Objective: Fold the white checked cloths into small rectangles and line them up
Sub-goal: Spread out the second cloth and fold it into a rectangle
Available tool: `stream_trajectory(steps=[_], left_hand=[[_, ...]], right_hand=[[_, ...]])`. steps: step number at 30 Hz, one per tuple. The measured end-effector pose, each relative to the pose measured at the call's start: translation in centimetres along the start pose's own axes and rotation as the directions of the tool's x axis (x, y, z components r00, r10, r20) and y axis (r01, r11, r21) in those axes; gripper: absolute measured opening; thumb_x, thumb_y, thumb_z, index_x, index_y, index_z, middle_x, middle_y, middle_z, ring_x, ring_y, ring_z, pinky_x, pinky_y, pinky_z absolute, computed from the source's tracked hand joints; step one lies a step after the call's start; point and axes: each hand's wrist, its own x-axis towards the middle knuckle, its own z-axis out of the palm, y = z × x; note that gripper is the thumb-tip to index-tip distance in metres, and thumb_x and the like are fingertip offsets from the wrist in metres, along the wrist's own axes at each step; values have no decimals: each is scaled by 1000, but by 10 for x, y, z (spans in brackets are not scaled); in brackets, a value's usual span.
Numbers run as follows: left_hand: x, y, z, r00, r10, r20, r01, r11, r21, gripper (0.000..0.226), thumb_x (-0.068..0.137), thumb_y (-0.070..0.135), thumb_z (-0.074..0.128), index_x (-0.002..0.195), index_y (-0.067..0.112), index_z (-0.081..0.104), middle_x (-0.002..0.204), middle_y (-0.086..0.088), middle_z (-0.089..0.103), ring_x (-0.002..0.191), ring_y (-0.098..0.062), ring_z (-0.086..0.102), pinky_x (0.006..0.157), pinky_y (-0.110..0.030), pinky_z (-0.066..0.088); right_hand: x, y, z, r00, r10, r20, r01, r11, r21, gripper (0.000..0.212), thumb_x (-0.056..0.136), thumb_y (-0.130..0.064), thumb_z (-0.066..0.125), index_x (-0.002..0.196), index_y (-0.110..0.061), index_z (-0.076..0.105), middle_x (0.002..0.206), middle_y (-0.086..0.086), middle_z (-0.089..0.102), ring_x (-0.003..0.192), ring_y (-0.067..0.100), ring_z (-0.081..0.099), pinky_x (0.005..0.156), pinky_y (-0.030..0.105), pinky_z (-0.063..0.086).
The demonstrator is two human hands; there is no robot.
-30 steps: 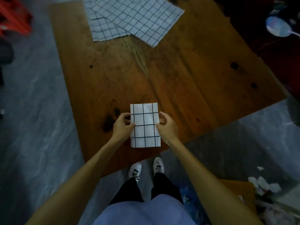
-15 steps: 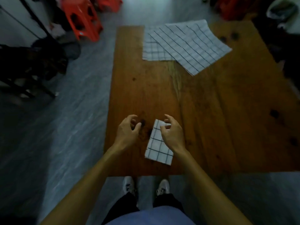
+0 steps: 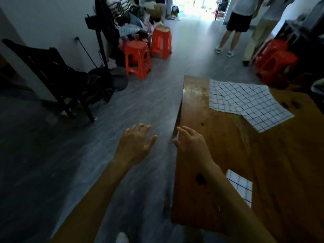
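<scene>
Folded cloth (image 3: 242, 185): small white checked rectangle, flat on tabletop (image 3: 219, 155), behind right grip (image 3: 190, 143), partly hidden by forearm. Two unfolded cloths (image 3: 249, 104) overlap, flat, well ahead of it.

The room is dim and bluish, lit mainly from a blown-out doorway (image 3: 201, 7) at the far end — its glare washes out all detail there. A pale sheen lies on the far corner of the worktop (image 3: 196, 92), while the floor (image 3: 70, 155) is smeared with motion blur — straight lines bow towards the frame edges.
</scene>
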Motion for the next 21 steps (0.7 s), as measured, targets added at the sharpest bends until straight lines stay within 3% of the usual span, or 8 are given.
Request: stream_trajectory(steps=[5, 10, 13, 21], left_hand=[[14, -73, -39, 999, 50, 22, -50, 999, 20, 81, 82, 67, 12, 136, 18, 47, 138, -9, 49, 127, -26, 43, 107, -41, 29], [51, -123, -57, 998, 56, 24, -56, 998, -8, 74, 87, 67, 21, 137, 19, 46, 141, -9, 47, 131, -26, 40, 109, -41, 26], [85, -138, -53, 996, 69, 54, -67, 996, -52, 65, 92, 62, 28, 140, 20, 42, 144, -8, 43, 134, -25, 36, 111, -41, 22], [233, -138, -17, 968, 210, 139, -207, 978, -40, 68, 91, 64, 21, 139, 21, 42, 143, -5, 45, 132, -22, 39, 109, -41, 30]], right_hand=[[33, -72, 16, 1000, 26, -3, -26, 1000, -15, 55, 95, -55, 40, 141, -26, 42, 148, 1, 42, 138, 19, 35, 112, 39, 26], [76, -109, 26, 998, 57, 5, -57, 998, -22, 61, 94, -60, 32, 143, -25, 41, 150, 1, 40, 139, 19, 33, 113, 40, 25], [108, -108, 36, 996, 87, 5, -87, 996, -20, 62, 93, -62, 30, 142, -26, 40, 150, 0, 40, 139, 19, 34, 114, 40, 25], [215, -59, 48, 950, 290, -116, -284, 957, 64, 57, 95, -57, 35, 142, -25, 43, 149, 1, 42, 138, 19, 36, 112, 36, 25]])
